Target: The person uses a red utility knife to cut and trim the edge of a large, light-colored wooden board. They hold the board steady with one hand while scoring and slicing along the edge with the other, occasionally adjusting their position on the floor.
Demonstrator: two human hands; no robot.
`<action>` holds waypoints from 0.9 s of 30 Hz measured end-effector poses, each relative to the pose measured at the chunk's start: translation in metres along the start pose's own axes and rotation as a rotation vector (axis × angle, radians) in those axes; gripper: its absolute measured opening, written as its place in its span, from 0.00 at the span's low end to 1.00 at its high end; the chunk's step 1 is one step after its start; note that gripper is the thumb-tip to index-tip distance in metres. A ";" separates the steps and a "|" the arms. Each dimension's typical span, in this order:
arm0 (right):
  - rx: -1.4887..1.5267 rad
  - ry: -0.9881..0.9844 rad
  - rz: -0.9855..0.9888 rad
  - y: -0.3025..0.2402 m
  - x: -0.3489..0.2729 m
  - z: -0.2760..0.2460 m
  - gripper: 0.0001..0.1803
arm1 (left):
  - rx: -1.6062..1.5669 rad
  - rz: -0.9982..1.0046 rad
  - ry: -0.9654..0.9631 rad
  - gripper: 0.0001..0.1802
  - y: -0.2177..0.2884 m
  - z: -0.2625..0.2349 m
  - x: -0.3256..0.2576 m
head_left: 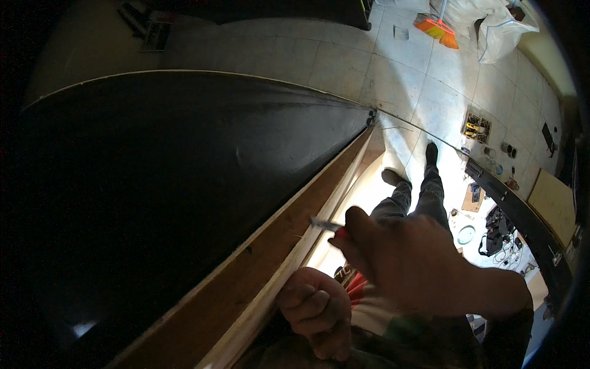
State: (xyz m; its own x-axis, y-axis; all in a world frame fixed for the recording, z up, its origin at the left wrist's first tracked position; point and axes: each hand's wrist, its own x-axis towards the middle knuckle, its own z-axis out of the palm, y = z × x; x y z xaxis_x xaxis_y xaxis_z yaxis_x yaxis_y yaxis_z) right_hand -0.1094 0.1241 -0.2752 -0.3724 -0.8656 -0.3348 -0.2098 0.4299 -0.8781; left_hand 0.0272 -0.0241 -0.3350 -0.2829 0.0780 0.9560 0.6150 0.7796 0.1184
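My right hand (399, 258) is closed around a small blade tool with a red part, which looks like a utility knife (326, 225). Its grey blade points left, over a pale strip (289, 261) along the edge of a brown wooden board (246, 258). Lower down, my left hand (314, 307) is curled into a fist beside the same strip; whatever its fingers hold is hidden. Left of the board stretches a large dark panel (153, 184) with a smooth, slightly wrinkled surface.
A tiled floor lies beyond, with an orange broom (437, 32) and white sacks (501, 31). To the right, a box of tools (475, 128) and several cups stand on the tiles. A dark beam (516, 209) runs near a black bag (496, 230) and cables.
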 end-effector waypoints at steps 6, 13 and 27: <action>0.031 -0.032 -0.002 0.001 0.001 -0.003 0.18 | 0.021 -0.104 -0.048 0.13 0.011 -0.006 0.001; 0.013 -0.029 0.019 0.007 0.003 -0.004 0.17 | 0.063 -0.170 -0.150 0.19 0.021 -0.022 -0.007; -0.038 0.033 0.079 0.025 0.010 0.012 0.18 | -0.022 -0.068 -0.147 0.18 0.005 -0.017 -0.005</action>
State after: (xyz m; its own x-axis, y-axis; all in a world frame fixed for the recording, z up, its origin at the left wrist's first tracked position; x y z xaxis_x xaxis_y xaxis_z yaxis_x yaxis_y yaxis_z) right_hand -0.1079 0.1231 -0.3044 -0.4188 -0.8199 -0.3903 -0.2129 0.5065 -0.8356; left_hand 0.0445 -0.0310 -0.3348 -0.4277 0.1171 0.8963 0.6066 0.7723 0.1886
